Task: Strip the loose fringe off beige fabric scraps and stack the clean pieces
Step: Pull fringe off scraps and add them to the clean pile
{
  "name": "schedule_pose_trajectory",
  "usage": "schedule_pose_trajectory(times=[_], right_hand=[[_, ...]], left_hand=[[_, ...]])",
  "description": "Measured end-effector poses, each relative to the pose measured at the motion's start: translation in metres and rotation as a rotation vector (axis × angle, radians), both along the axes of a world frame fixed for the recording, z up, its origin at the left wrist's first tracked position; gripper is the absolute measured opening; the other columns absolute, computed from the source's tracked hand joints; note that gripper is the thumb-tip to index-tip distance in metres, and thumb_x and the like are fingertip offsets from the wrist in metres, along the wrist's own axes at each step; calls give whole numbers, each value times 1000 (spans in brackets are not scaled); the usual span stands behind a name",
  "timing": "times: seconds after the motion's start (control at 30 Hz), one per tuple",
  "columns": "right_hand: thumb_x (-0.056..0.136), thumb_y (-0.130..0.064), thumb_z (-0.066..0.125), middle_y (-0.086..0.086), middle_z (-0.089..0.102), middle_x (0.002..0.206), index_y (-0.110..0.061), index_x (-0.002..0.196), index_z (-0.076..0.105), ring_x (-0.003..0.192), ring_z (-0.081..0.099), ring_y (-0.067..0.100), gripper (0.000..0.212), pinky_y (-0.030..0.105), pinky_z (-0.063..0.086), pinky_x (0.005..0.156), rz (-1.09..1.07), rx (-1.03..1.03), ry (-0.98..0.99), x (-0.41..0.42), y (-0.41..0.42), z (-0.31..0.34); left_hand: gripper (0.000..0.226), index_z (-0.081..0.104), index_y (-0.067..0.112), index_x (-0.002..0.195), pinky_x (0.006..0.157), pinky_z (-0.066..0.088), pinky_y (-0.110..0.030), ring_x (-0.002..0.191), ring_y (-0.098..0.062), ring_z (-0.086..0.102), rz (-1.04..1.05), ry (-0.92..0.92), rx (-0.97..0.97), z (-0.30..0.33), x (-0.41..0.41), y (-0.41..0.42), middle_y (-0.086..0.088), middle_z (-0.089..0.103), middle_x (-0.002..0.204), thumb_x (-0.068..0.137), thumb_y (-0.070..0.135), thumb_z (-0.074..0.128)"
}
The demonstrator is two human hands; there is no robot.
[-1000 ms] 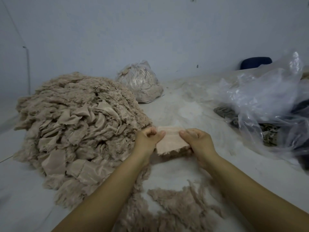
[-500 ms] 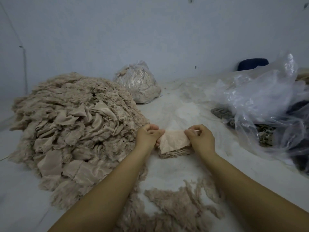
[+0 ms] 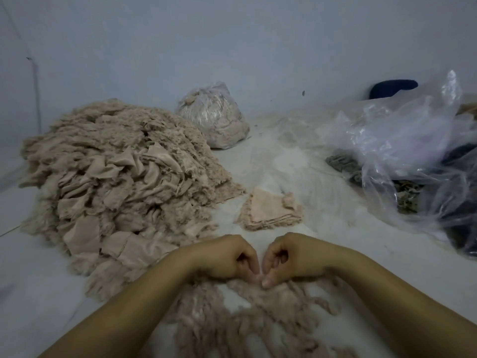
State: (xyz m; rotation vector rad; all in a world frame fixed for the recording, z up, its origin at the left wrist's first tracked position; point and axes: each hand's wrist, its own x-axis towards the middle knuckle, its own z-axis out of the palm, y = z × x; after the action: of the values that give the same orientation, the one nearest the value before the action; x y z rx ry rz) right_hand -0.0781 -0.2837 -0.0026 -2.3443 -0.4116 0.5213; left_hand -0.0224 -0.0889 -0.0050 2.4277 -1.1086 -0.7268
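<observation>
A person's two bare forearms reach in from the bottom edge over a pale grey-white surface; whether it is a floor or a bench cannot be told. The left hand [image 3: 227, 257] and the right hand [image 3: 291, 257] sit knuckle to knuckle, almost touching, both with fingers curled downward. Their fingertips meet on a tuft of loose beige fringe [image 3: 258, 306], which spreads out beneath and in front of the wrists toward the viewer in ragged, fluffy strands. Each hand appears to pinch a bit of this fringe, though the exact hold is partly hidden by the knuckles.

Just beyond the hands, apart from them, lies a small flat stack of clean beige fabric pieces [image 3: 271, 210], roughly square, with a light pinkish top layer and one crumpled corner at its right. Neither hand touches this stack.

To the left of the stack and the left hand rises a large heap of frayed beige fabric scraps [image 3: 116, 182], folded and tumbled, with fuzzy edges. Behind the heap, against the pale blue-grey wall [image 3: 232, 42], sits a tied clear plastic bag stuffed with beige material [image 3: 214, 117]. On the right, well apart from the hands, a big crumpled clear plastic bag [image 3: 413, 156] lies over dark and olive cloth. A dark blue rounded object [image 3: 392, 87] shows behind it by the wall.
</observation>
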Motion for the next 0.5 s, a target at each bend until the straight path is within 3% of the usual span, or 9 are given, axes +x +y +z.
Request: schedule_pose_trajectory(times=[0.1, 0.2, 0.3, 0.4, 0.43, 0.5], right_hand=[[82, -35, 73, -16, 57, 69, -31, 71, 61, 61, 50, -5, 16, 11, 38, 60, -20, -43, -163, 1, 4, -2], [87, -29, 68, -13, 54, 70, -22, 76, 56, 58, 46, -4, 18, 11, 36, 56, -290, 223, -278, 3, 7, -6], [80, -23, 76, -12, 51, 60, -19, 71, 58, 52, 45, 0, 21, 11, 36, 52, -507, 528, -325, 1, 14, -7], [77, -19, 78, -9, 58, 63, -21, 68, 61, 58, 52, -2, 19, 8, 37, 59, -600, 533, -539, 1, 24, -4], [77, -20, 78, -7, 60, 68, -23, 68, 63, 64, 53, 0, 18, 9, 37, 62, -612, 521, -594, -1, 29, -3], [74, -22, 80, -1, 60, 77, -26, 69, 65, 70, 51, 4, 16, 10, 37, 65, -594, 474, -648, -3, 39, -3]], left_hand=[[17, 60, 31, 77, 68, 43, -17, 68, 2, 51, 166, -9, -177, -6, 0, 5, 15, 58, 77, 90, 20, 63], [24, 50, 24, 72, 58, 35, -21, 60, -6, 42, 405, 46, -414, -6, -2, 5, 8, 47, 65, 95, 24, 55], [36, 44, 20, 74, 65, 35, -27, 67, -12, 45, 633, 227, -584, -2, -10, 0, 4, 47, 72, 90, 52, 53], [56, 49, 23, 97, 65, 42, -30, 79, -24, 57, 788, 145, -514, -2, -19, -5, -5, 55, 92, 76, 75, 48], [61, 50, 25, 104, 62, 45, -31, 79, -27, 60, 838, 196, -566, -1, -22, -7, -8, 56, 93, 73, 77, 49], [56, 60, 27, 102, 63, 53, -35, 72, -26, 62, 865, 571, -749, 5, -27, -10, -10, 61, 83, 69, 72, 55]])
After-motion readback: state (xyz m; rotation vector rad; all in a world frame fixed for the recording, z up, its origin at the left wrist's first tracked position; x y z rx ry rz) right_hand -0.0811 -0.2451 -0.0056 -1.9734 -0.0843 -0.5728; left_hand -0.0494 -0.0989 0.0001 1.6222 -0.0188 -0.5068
